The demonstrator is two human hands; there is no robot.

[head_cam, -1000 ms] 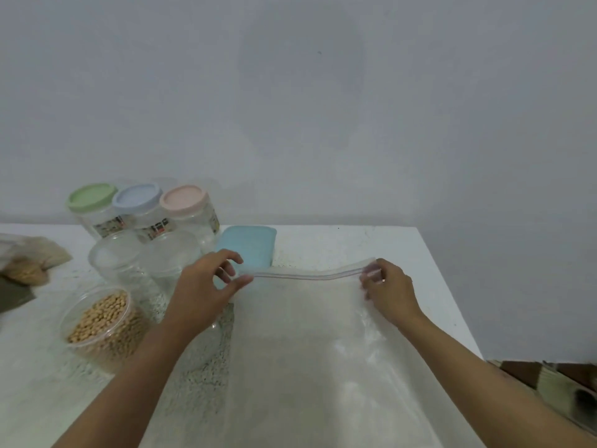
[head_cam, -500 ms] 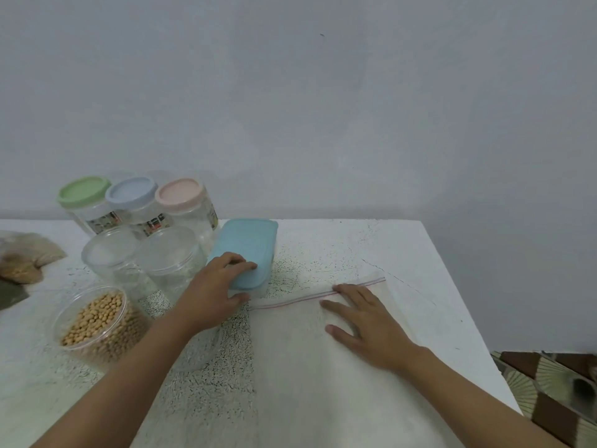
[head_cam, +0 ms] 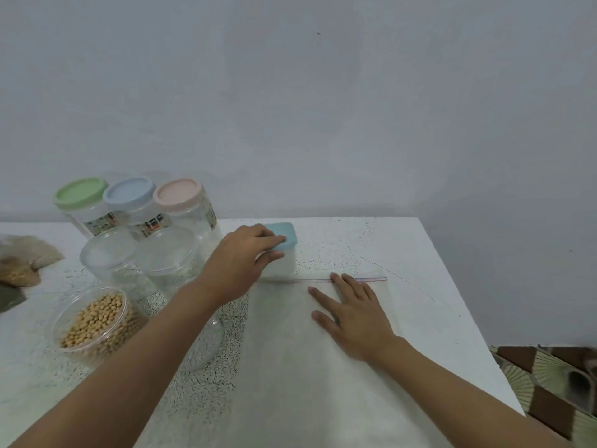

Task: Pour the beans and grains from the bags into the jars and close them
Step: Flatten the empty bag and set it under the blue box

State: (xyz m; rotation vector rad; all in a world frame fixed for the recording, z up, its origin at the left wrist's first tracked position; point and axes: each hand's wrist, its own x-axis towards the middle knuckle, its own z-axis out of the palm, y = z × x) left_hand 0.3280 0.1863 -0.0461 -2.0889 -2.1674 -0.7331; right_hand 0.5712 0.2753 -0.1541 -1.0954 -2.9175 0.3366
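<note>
Two hands split the work. The right hand point(head_cam: 355, 318) lies flat on the bag point(head_cam: 307, 383), fingers straight and spread, just near of its zip point(head_cam: 371, 280), likely to pin the limp plastic to the table point(head_cam: 420, 253) and press it flat. The left hand point(head_cam: 240, 260) grips the box point(head_cam: 286, 265) at the bag's far left corner, fingers over the blue lid point(head_cam: 287, 231) and thumb under its edge, probably to shift it or seat the lid. Whether the bag holds grain I cannot tell. Left of the box stand two open jars point(head_cam: 164, 253) and a bean jar point(head_cam: 93, 321), uncapped and within reach for filling. Three capped jars point(head_cam: 129, 202) stand behind, with more bags point(head_cam: 26, 263) far left.
</note>
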